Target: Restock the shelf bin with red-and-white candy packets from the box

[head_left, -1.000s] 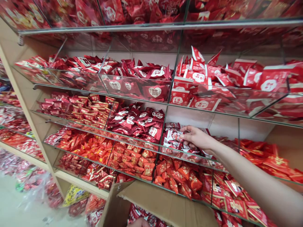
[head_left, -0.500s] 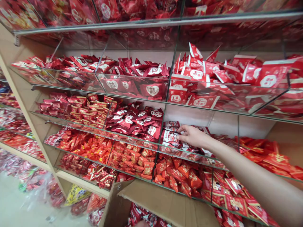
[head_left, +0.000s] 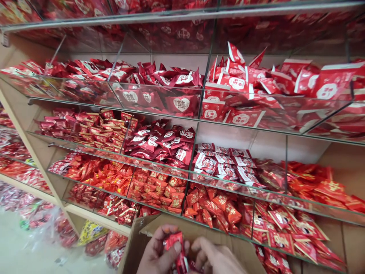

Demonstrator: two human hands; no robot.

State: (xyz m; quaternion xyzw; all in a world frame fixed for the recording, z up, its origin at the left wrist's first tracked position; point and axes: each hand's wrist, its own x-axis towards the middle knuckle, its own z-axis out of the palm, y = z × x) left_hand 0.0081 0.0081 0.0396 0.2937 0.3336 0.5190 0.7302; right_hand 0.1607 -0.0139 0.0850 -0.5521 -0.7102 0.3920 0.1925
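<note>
The far left shows a wooden shelf upright (head_left: pixel 34 148) and, past it, clear bags of sweets on the floor (head_left: pixel 34 217).

Left hand (head_left: pixel 158 253): low in view, over the open cardboard box (head_left: pixel 137 243) that stands below the lowest glass shelf. Its thumb and fingers are closed on a few small red packets (head_left: pixel 174 243). More red wrappers show just below the grip, but the bottom edge of the picture cuts them off.

Right hand (head_left: pixel 212 258): just beside the left hand and touching the same cluster of packets. Half a second ago this hand reached up into the middle glass compartment and rested on the white-and-red printed packets (head_left: pixel 222 165). It has since withdrawn from the shelf and come down to the box. Its fingers are curled; whether they grip a packet or only steady the bundle cannot be determined.

Result of the change: the compartment of printed packets is no longer covered by the arm. Its contents lie flat in overlapping rows behind the glass front (head_left: pixel 228 182).

Judgement: the placing stroke at the shelf is complete, and both hands are now back at the box, gathering the next handful.

To the right, the neighbouring compartments hold orange-red packets (head_left: pixel 322 186) and, one shelf up, larger red-and-white pouches (head_left: pixel 256 87). No hand touches either.
</note>
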